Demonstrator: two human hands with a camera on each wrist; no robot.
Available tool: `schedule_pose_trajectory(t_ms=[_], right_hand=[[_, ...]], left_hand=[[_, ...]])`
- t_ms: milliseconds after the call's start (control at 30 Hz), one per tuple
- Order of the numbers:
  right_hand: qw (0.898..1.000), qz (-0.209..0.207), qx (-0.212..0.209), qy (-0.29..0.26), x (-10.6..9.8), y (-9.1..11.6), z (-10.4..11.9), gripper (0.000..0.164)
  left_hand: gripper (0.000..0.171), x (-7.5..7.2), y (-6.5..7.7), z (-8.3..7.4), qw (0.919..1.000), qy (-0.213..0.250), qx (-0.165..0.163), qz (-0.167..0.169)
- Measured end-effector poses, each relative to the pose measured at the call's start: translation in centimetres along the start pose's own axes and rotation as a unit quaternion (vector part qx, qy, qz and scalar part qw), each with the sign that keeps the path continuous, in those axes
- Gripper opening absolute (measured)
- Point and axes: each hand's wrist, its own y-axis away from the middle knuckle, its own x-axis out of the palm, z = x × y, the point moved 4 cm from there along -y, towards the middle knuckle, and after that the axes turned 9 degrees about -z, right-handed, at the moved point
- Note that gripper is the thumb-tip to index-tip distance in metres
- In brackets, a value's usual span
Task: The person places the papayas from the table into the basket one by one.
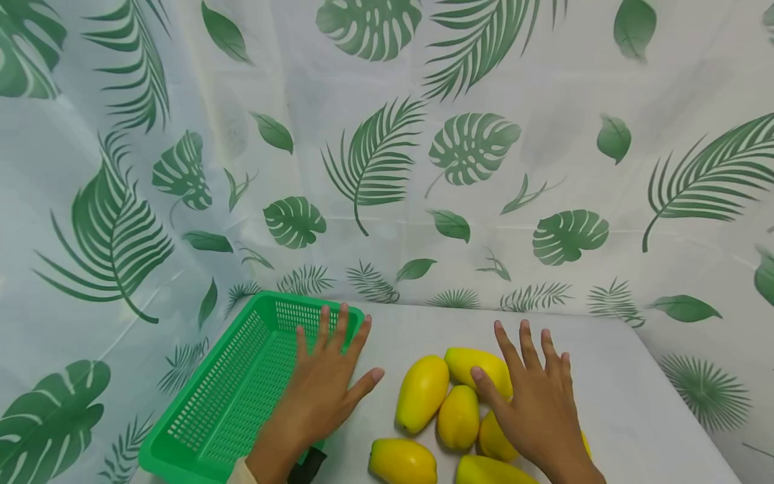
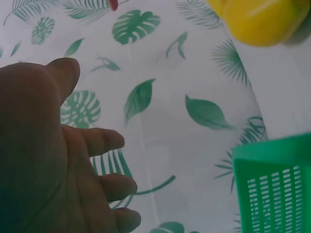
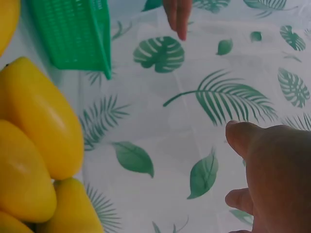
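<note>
Both hands are held up with fingers spread, and neither holds anything. In the head view the left hand (image 1: pixel 323 386) is in front of the green plastic basket (image 1: pixel 205 376), hiding part of its right side. The right hand (image 1: pixel 538 400) appears over the right part of a group of yellow mangoes (image 1: pixel 423 393), covering some of them. Smooth yellow skins also show in the right wrist view, where a mango (image 3: pixel 46 119) lies at the left. The left wrist view has the open left palm (image 2: pixel 39 155) with the basket's corner (image 2: pixel 272 150) apart from it.
A white table (image 1: pixel 629 376) carries the basket on the left and the fruit near the middle front. Behind and beside it hangs a white sheet (image 1: pixel 387 262) printed with green leaves. A black band (image 1: pixel 308 465) is at the left wrist.
</note>
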Motion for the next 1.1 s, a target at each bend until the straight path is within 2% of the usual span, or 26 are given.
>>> schedule_pose_trajectory(t_ms=[300,733,1100], right_hand=[[1.0,0.008,0.027,0.009,0.3,0.6,-2.3,0.09],[0.998,0.023,0.051,0.022,1.0,1.0,-4.4,0.094],[0.997,-0.008,0.065,0.027,0.7,1.8,-6.5,0.091]], left_hand=[[0.078,-0.7,0.1,2.0,0.9999,-0.005,-0.012,-0.008],[0.078,-0.6,0.1,4.4,0.9998,-0.018,-0.006,-0.004],[0.077,-1.3,0.2,6.7,0.9997,0.018,-0.012,0.012]])
